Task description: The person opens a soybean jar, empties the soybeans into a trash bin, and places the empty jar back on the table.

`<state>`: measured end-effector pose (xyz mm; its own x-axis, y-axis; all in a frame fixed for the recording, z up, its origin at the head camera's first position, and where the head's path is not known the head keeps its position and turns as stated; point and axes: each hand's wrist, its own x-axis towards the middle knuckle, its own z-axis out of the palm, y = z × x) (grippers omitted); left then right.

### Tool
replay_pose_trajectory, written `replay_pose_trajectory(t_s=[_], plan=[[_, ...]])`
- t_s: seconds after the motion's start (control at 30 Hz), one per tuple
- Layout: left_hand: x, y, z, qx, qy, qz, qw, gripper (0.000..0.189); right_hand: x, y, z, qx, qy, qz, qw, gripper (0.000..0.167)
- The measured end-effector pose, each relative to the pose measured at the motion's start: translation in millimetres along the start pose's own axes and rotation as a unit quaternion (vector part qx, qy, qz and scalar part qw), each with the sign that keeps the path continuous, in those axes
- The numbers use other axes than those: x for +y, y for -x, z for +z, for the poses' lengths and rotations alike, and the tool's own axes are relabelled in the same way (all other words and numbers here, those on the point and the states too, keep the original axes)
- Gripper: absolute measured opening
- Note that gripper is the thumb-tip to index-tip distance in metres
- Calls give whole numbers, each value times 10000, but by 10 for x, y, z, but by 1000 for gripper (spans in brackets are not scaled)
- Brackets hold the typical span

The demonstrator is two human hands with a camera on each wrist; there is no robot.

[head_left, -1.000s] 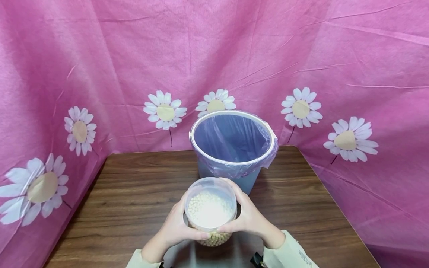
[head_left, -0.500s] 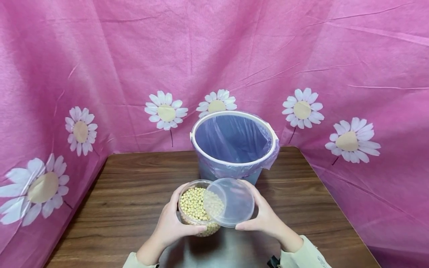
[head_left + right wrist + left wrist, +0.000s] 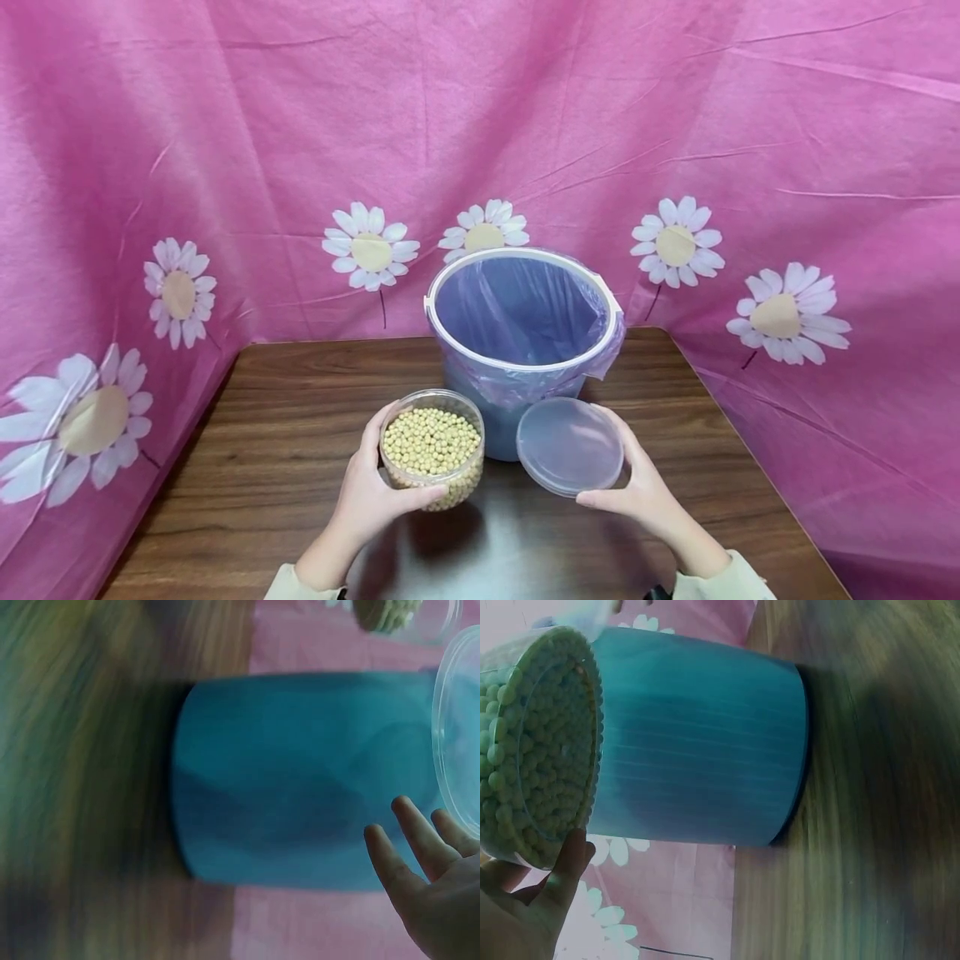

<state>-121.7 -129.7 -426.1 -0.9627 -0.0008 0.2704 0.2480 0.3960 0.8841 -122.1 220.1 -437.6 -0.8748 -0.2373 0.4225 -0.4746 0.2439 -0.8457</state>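
Head view: hands (image 3: 367, 493) (image 3: 645, 493) hold clear jar (image 3: 463, 481), plain lid (image 3: 570, 446).

Left hand (image 3: 369, 493) grips, front-left of the bin (image 3: 500, 427); right hand (image 3: 637, 493) pinches, front-right of it, three fingers extended.

In the head view, light is shining brightly, leaving a glare on the table (image 3: 300, 417); the wrist views are looking dimmer, greenish and blurred.

My head camera looks forward and down; my wrist cameras – lower, closer, turned sideways – share the bin (image 3: 697, 742), the left seeing the jar (image 3: 547, 742) from below.
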Motion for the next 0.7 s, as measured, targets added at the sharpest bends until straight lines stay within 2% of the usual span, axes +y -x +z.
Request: replay_pose_trajectory(t_s=[0.2, 0.33, 0.43, 0.57, 0.7], plan=[[-2, -29, -52, 173, 98, 102, 9998, 111, 129, 103, -120, 548, 266, 615, 9962, 100], [-12, -51, -71, 281, 85, 179, 9994, 111, 228, 159, -159, 843, 635, 1190, 9873, 97], [-6, -63, -80, 304, 77, 130, 9994, 111, 317, 182, -178, 963, 886, 1529, 9795, 95], [18, -82, -94, 270, 51, -75, 9996, 111, 433, 194, -201, 1038, 1121, 1754, 9726, 93], [39, -93, -107, 284, 2, -153, 9995, 111, 575, 194, -231, 1017, 1364, 2113, 9625, 94]])
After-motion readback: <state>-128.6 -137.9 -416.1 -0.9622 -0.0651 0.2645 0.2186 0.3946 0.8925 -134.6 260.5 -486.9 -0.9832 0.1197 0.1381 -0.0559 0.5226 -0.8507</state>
